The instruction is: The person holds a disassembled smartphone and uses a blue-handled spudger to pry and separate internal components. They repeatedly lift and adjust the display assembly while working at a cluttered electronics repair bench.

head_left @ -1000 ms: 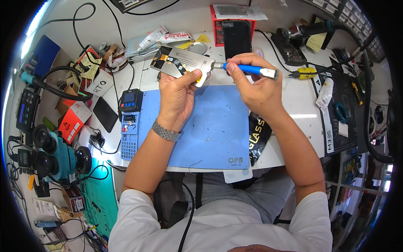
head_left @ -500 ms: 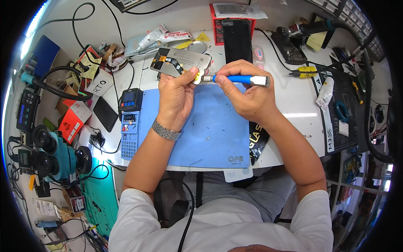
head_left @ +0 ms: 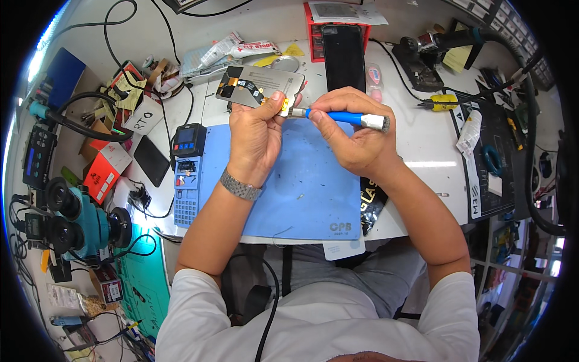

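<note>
My left hand (head_left: 260, 130) is closed on a phone screen (head_left: 256, 80), its grey metallic back with a dark flex cable turned up. The thumb presses near a yellow patch at the screen's right end. In my right hand (head_left: 362, 130) is a blue pen-like tool (head_left: 341, 116) with silver end sections and a dark bristly-looking rear end. Its front end meets or lies very close to the screen's lower right corner, by my left thumb. I cannot tell whether it touches. Both hands are above the far edge of the blue work mat (head_left: 295, 181).
A black phone (head_left: 344, 57) leans on a red drawer box (head_left: 315, 36) beyond my hands. At the mat's left is a small device with a screen (head_left: 189, 140). A teal microscope (head_left: 90, 217) stands far left. On the right are a yellow-handled tool (head_left: 443, 102) and a black mat (head_left: 491, 175).
The phone screen has tilted slightly in my left hand, showing its back a little more fully. The blue tool stays at the same corner, and both grips are unchanged.
</note>
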Demonstrator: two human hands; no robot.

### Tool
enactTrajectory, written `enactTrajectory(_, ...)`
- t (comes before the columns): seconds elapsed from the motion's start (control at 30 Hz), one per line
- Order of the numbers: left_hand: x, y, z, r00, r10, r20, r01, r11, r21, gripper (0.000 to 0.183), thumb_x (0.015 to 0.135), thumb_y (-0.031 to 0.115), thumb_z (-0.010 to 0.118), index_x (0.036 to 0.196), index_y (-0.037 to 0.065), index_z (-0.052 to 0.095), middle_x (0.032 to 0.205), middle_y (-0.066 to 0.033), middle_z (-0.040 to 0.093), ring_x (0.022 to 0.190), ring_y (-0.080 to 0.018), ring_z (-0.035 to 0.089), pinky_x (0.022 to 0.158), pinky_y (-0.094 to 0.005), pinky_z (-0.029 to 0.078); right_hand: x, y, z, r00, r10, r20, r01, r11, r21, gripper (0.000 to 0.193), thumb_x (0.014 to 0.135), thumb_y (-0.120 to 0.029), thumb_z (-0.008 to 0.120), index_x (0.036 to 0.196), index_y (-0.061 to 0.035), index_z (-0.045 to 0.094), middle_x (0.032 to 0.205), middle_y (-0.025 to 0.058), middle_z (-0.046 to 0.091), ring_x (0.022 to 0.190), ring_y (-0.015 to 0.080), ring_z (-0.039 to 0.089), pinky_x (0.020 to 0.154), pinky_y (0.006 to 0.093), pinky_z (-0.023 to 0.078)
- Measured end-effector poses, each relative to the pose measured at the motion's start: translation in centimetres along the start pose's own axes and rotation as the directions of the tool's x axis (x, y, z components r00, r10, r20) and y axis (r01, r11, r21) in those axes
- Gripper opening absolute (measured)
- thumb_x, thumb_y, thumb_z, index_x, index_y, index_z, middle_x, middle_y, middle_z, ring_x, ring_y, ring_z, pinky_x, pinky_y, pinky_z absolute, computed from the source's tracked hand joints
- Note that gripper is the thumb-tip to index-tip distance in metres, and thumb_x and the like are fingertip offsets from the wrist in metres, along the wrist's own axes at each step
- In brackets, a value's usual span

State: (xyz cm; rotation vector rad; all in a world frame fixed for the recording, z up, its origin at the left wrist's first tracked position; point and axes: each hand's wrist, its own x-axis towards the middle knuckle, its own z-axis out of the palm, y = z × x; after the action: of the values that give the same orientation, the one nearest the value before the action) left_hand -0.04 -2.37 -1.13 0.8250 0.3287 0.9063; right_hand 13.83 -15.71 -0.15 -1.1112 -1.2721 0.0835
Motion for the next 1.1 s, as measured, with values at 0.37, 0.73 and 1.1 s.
enactTrajectory(0.37, 0.1, -0.3, -0.1, 1.0, -0.008, 0.008, 0.008, 1.0, 0.002, 0.049, 0.102, -0.01, 0.06, 0.145, -0.001, 0.039, 0.13, -0.0185, 0.064, 0.113, -0.0301, 0.073, 0.099, -0.0447, 0.068, 0.1, 0.3, -0.1, 0.997, -0.079, -0.007, 0.078, 0.995, -0.053, 0.007, 0.088, 0.002, 0.08, 0.095, 0.0013, 0.077, 0.094, 0.0131, 0.078, 0.084, 0.0205, 0.075, 0.075, 0.031, 0.059)
enactTrajectory(0.73, 0.0, -0.2, 0.3, 1.0, 0.005, 0.013, -0.004, 1.0, -0.027, 0.05, 0.101, -0.011, 0.061, 0.145, 0.0, 0.04, 0.129, -0.019, 0.064, 0.113, -0.03, 0.073, 0.097, -0.0442, 0.069, -0.4, -0.3, 0.3, 0.993, -0.097, 0.069, 0.1, 0.994, -0.043, 0.011, 0.087, 0.004, 0.079, 0.097, 0.0017, 0.078, 0.095, 0.0126, 0.078, 0.084, 0.0202, 0.075, 0.075, 0.0303, 0.06)
enactTrajectory(1.1, -0.7, -0.4, 0.6, 1.0, 0.005, 0.023, -0.006, 1.0, 0.019, 0.048, 0.102, -0.007, 0.063, 0.147, -0.002, 0.046, 0.133, -0.0191, 0.068, 0.121, -0.0319, 0.072, 0.107, -0.0468, 0.064, -0.8, -0.2, 1.0, 0.994, 0.06, 0.09, -0.066, 0.995, 0.069, 0.006, 0.088, 0.0, 0.081, 0.092, 0.0009, 0.077, 0.092, 0.0138, 0.076, 0.084, 0.0206, 0.075, 0.077, 0.0312, 0.058)
